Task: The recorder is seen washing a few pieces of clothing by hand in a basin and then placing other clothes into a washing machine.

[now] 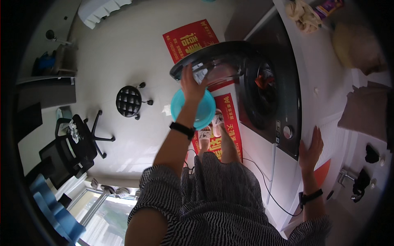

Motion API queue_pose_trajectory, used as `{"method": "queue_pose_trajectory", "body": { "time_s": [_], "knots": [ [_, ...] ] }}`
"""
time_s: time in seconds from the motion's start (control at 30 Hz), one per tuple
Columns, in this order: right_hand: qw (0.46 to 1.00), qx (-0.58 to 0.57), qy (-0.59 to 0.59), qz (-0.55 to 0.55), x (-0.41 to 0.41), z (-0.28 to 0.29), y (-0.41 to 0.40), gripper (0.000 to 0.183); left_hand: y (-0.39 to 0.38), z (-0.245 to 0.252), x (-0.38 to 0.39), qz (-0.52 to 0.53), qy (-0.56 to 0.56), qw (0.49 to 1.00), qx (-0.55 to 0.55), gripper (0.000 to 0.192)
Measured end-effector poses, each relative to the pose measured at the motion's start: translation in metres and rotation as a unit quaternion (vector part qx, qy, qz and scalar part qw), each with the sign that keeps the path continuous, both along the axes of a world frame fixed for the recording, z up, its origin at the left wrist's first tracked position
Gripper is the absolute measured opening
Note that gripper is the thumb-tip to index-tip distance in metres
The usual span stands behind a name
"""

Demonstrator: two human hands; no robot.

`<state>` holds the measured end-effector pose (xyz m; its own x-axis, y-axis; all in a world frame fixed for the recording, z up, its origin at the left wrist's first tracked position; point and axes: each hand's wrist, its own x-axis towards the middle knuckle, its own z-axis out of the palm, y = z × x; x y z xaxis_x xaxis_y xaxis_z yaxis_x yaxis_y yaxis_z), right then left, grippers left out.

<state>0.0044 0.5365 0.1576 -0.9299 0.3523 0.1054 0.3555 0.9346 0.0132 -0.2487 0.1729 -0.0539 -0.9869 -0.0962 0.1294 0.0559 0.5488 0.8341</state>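
The round door [227, 52] of a dark front-loading washing machine [286, 101] stands swung out. My left hand [192, 86] lies against the inner side of its rim, fingers pointing up; whether they grip it cannot be told. Inside the drum opening, a reddish-orange cloth [263, 81] shows among darker laundry. Below my left hand, a turquoise basin [204, 107] rests on the floor by my feet, partly hidden by my forearm. My right hand [310, 152] touches the white countertop [311, 92] near the machine's control knob [287, 132], holding nothing, its thumb apart from the fingers.
Red printed mats [231, 123] lie underfoot. A black tufted stool [128, 101] and a black office chair [78, 144] stand to the left. A black cable [267, 187] hangs by the white cabinets. A faucet [344, 176] and a folded brownish cloth [364, 112] are at the right.
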Motion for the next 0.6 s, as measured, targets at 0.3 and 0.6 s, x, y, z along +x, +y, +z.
{"method": "queue_pose_trajectory", "body": {
  "time_s": [0.3, 0.6],
  "knots": [
    [1.0, 0.003, -0.014, -0.001, 0.001, 0.004, 0.005, 0.068, 0.011, 0.01, -0.112, -0.107, -0.205, 0.928, -0.293, 0.067],
    [1.0, -0.009, -0.007, -0.007, 0.0, 0.008, 0.007, 0.074, 0.013, 0.007, -0.109, -0.133, -0.185, 0.93, -0.288, 0.05]
  ]
}}
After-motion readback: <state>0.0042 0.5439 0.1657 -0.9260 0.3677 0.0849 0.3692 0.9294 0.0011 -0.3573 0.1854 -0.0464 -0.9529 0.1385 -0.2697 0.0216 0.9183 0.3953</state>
